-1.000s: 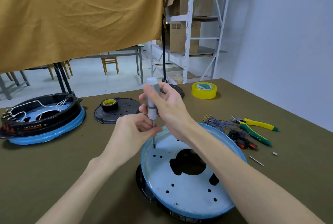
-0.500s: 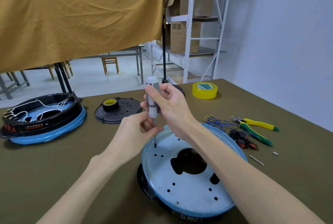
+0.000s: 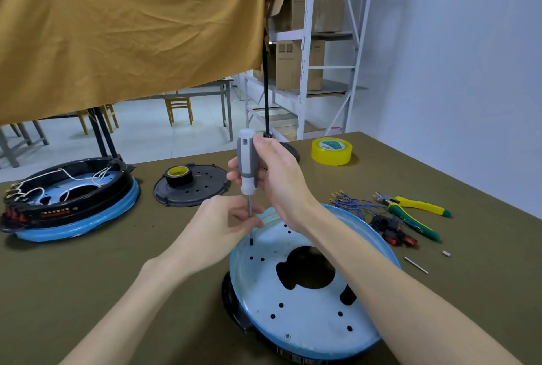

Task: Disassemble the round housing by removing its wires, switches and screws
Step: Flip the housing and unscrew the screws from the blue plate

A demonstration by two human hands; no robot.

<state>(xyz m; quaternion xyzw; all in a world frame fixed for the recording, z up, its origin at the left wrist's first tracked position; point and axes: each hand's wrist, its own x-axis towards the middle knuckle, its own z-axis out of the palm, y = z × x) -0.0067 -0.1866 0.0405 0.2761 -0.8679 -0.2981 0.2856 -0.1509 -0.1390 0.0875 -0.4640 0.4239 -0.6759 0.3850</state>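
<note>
A round housing (image 3: 311,317) with a pale blue inner plate, a large centre cut-out and several small holes lies on the table in front of me. A grey-and-white screwdriver (image 3: 247,168) stands upright with its tip on the plate near the far-left rim. My right hand (image 3: 278,179) grips its handle. My left hand (image 3: 225,226) pinches the metal shaft just above the tip. One small screw (image 3: 287,336) sits in the plate near the front rim. Removed blue wires (image 3: 352,203) and black-and-red switches (image 3: 393,229) lie to the right.
A second round housing (image 3: 73,200) with white wires sits at the far left. A black cover plate (image 3: 192,185) carries a roll of black tape. Yellow tape (image 3: 332,151), yellow-green pliers (image 3: 413,212) and small metal pins (image 3: 416,265) lie at the right.
The screwdriver handle has turned slightly in my right hand's fingers. Its tip stays at the same spot near the far-left rim, with my left hand still on the shaft.
</note>
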